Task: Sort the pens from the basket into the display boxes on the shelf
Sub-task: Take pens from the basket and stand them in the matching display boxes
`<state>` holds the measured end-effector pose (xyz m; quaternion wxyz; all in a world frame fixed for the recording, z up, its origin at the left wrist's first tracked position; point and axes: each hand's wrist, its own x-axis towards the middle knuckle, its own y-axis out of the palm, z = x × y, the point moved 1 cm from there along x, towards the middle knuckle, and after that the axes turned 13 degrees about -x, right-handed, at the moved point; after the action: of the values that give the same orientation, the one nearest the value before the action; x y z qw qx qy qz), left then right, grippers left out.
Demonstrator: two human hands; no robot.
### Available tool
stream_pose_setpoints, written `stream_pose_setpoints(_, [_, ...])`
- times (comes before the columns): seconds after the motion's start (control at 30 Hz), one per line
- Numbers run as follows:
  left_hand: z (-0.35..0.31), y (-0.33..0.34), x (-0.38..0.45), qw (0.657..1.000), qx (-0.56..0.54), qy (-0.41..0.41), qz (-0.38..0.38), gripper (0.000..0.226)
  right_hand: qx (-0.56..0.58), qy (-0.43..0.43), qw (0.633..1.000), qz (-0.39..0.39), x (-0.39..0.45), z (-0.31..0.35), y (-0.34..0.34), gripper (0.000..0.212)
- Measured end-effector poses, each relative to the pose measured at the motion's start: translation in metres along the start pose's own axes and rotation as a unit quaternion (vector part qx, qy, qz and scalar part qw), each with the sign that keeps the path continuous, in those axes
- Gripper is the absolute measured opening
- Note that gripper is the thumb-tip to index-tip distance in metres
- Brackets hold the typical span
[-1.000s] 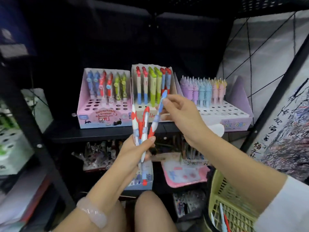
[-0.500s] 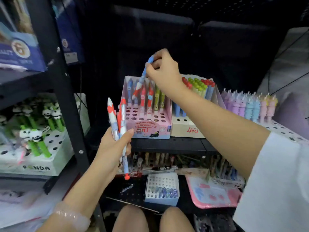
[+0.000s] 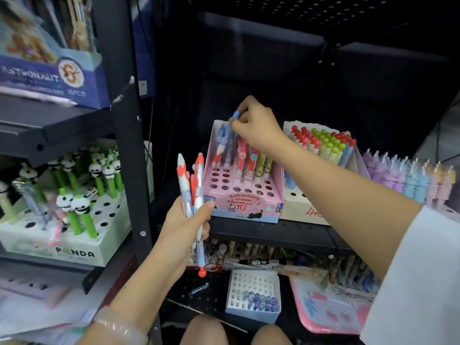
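While right hand [image 3: 256, 125] pinches blue pen [image 3: 230, 135] | seemingly over pink box [image 3: 249, 207] back row

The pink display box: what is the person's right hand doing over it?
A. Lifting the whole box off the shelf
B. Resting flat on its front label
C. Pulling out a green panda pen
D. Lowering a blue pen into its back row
D: the right hand pinches the top of a blue pen whose lower end is down among the pens at the back of the pink display box.

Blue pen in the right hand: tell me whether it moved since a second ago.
Yes. The blue pen went up and left, now over the pink box's back row.
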<state>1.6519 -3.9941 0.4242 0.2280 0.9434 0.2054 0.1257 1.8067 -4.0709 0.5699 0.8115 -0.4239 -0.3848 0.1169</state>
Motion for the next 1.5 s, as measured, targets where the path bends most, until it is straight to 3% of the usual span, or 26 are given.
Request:
stream_pose_setpoints(0.23, [0.000, 0.000, -0.003, 1.000, -0.004, -0.005, 0.007, 0.013, -0.108, -0.005, 0.990, 0.090, -0.003, -0.002, 0.020, 0.018])
stream_pose_setpoints(0.5, [-0.007, 0.008, -0.007, 1.000, 0.004, 0.009, 0.011, 0.017, -0.347, -0.033, 0.932, 0.100, -0.004, 0.011, 0.022, 0.033])
stream_pose_setpoints(0.57, [-0.009, 0.006, -0.007, 1.000, 0.020, 0.021, -0.006, 0.019, -0.374, -0.068, 0.924, 0.047, -0.013, 0.015, 0.016, 0.036])
stream_pose_setpoints(0.67, [-0.010, 0.007, -0.007, 0.997, 0.056, 0.042, -0.038, 0.022, -0.219, -0.090, 0.970, -0.060, -0.041, 0.025, 0.010, 0.030])
stream_pose_setpoints(0.73, [-0.010, 0.011, -0.007, 0.995, 0.075, 0.053, -0.049, 0.023, -0.046, -0.034, 0.998, 0.006, -0.060, 0.034, 0.011, 0.030])
stream_pose_setpoints(0.8, [-0.009, 0.017, -0.009, 0.993, 0.087, 0.061, -0.046, 0.024, 0.009, 0.014, 0.998, 0.068, -0.070, 0.038, 0.012, 0.031])
stream_pose_setpoints(1.03, [-0.005, 0.036, -0.019, 0.982, 0.157, 0.094, -0.046, 0.018, 0.048, 0.081, 0.989, 0.117, -0.081, 0.023, 0.000, 0.030])
stream_pose_setpoints(1.2, [-0.004, 0.033, -0.020, 0.987, 0.131, 0.079, -0.052, 0.018, 0.212, 0.126, 0.957, 0.150, -0.087, 0.004, -0.019, 0.015])
stream_pose_setpoints(1.27, [-0.003, 0.033, -0.018, 0.990, 0.106, 0.071, -0.056, 0.021, 0.226, 0.122, 0.958, 0.128, -0.084, -0.005, -0.028, 0.023])
stream_pose_setpoints(1.33, [-0.001, 0.032, -0.014, 0.993, 0.080, 0.061, -0.068, 0.019, 0.209, 0.116, 0.969, 0.053, -0.076, -0.015, -0.041, 0.029])
stream_pose_setpoints(1.43, [0.002, 0.033, -0.011, 0.994, 0.062, 0.046, -0.071, 0.013, 0.128, 0.088, 0.986, -0.067, -0.064, -0.024, -0.055, 0.018])
stream_pose_setpoints(1.5, [0.005, 0.032, -0.010, 0.995, 0.049, 0.033, -0.076, 0.011, 0.059, 0.053, 0.994, -0.071, -0.063, -0.025, -0.053, 0.015])
